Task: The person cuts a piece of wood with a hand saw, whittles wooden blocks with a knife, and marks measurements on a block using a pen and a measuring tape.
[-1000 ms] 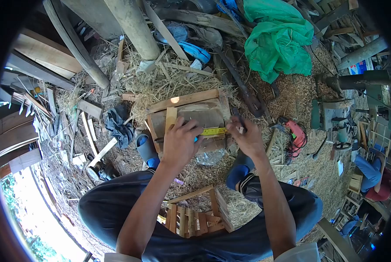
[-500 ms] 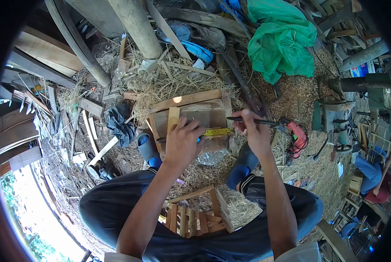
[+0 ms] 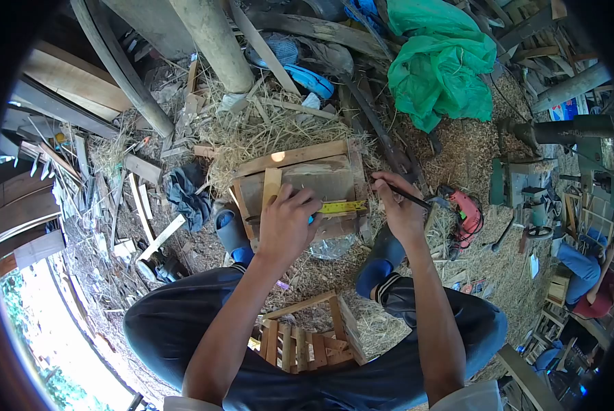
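Observation:
My left hand (image 3: 290,218) is closed around a tape measure, of which only a bit of blue casing shows. Its yellow blade (image 3: 342,206) stretches to the right over a wooden block (image 3: 320,179). A light wood strip (image 3: 271,186) lies on the block, its lower end by my left fingers. Just right of the blade's tip, my right hand (image 3: 401,205) holds a thin dark pen-like tool (image 3: 414,198), which slants down to the right. A longer wooden piece (image 3: 293,157) runs along the block's far edge.
A red power tool (image 3: 467,216) lies on the shavings at right. Behind it stands a green machine (image 3: 519,181). Green plastic sheeting (image 3: 444,68) is at the top. A slatted wooden piece (image 3: 310,346) is between my legs. A person in red (image 3: 598,298) sits far right.
My right hand has let go of the blade's end and moved right and slightly up. The dark tool in it has turned to point up-left. My left hand has barely moved.

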{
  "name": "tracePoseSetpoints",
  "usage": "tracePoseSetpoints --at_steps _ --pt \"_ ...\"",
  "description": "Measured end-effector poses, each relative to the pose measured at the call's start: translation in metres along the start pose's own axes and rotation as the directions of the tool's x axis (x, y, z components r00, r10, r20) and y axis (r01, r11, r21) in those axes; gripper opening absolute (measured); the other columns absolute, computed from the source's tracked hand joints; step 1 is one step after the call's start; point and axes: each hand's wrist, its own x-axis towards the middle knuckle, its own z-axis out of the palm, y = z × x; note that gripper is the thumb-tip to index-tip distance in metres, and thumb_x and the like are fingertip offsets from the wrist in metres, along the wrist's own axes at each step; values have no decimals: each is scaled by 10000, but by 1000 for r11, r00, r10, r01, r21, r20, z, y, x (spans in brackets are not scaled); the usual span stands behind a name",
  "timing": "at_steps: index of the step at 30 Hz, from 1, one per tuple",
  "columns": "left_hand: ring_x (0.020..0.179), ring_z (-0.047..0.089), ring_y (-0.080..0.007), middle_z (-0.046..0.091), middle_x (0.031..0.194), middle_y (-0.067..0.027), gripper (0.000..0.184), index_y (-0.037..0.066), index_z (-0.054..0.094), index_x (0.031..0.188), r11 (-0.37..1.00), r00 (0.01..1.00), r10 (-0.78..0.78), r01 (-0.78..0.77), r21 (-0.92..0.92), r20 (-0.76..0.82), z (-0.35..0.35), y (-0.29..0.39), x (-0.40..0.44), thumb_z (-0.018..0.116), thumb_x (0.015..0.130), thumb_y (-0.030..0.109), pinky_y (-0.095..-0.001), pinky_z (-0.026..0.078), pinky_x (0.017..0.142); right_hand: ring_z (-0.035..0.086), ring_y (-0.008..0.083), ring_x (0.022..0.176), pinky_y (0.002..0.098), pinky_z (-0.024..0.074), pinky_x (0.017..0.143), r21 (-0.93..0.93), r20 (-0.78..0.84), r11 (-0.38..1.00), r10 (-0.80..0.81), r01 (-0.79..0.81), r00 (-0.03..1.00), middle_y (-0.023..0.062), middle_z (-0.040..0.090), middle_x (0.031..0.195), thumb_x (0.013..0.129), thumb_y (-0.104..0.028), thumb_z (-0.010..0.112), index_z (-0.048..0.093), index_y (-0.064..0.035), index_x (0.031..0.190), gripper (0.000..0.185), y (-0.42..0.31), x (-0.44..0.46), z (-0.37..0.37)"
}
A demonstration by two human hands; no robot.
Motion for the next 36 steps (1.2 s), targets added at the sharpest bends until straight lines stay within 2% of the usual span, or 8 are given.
tracePoseSetpoints --at_steps 5,16,26,29,31,32,34,36 --pt "878 559 -213 619 909 19 143 111 684 823 1000 1000 -12 12 3 9 -1 0 1 746 702 155 -349 524 718 564 59 751 227 422 618 12 4 994 109 -109 994 30 683 874 915 -191 629 692 -65 1036 186 3 -4 -2" --pt "868 555 -211 612 900 19 149 111 682 818 1000 1000 -10 10 21 16 -1 1 1 751 695 157 -353 525 712 653 147 875 299 487 809 3 175 1000 -11 11 984 72 690 901 809 -85 698 668 -39 948 149 -5 -6 8" --pt "857 553 -214 598 872 12 154 112 690 827 1000 1000 -18 18 3 7 -1 0 1 752 694 157 -351 520 718 661 151 887 298 496 813 38 248 999 -24 15 968 79 681 893 803 -69 678 659 -31 931 135 -15 -5 14" --pt "855 552 -214 596 867 11 156 112 694 835 1000 1000 -8 8 4 15 -1 0 1 750 696 154 -353 521 715 659 149 860 297 500 803 26 224 1000 -10 4 975 69 678 892 817 -52 657 652 -22 930 117 -11 -3 12" --pt "851 550 -215 599 872 12 151 108 691 829 1000 1000 1 -1 16 -1 0 -1 -1 748 695 147 -354 521 714 656 137 836 276 501 788 120 -40 991 -48 52 998 53 678 875 860 -68 639 655 -21 949 102 -13 -2 10" --pt "851 550 -215 599 872 12 151 108 691 829 1000 1000 3 -3 16 -1 0 -1 -1 748 695 147 -354 521 714 656 137 836 276 501 788 120 -41 991 -47 52 998 53 678 875 860 -68 639 655 -21 949 102 -12 0 7" --pt "847 550 -218 607 880 11 147 103 689 824 1000 1000 13 -13 1 -16 0 0 0 747 694 141 -351 521 716 645 116 821 248 494 768 310 -156 949 107 -54 982 36 678 848 902 -103 623 663 -24 985 120 -10 6 -3" --pt "848 550 -220 610 880 10 146 101 687 821 1000 1000 13 -13 0 -19 0 1 0 747 694 141 -350 520 718 636 99 808 235 491 753 253 -120 962 139 -105 983 32 676 834 904 -133 635 665 -29 1006 149 6 4 -6"
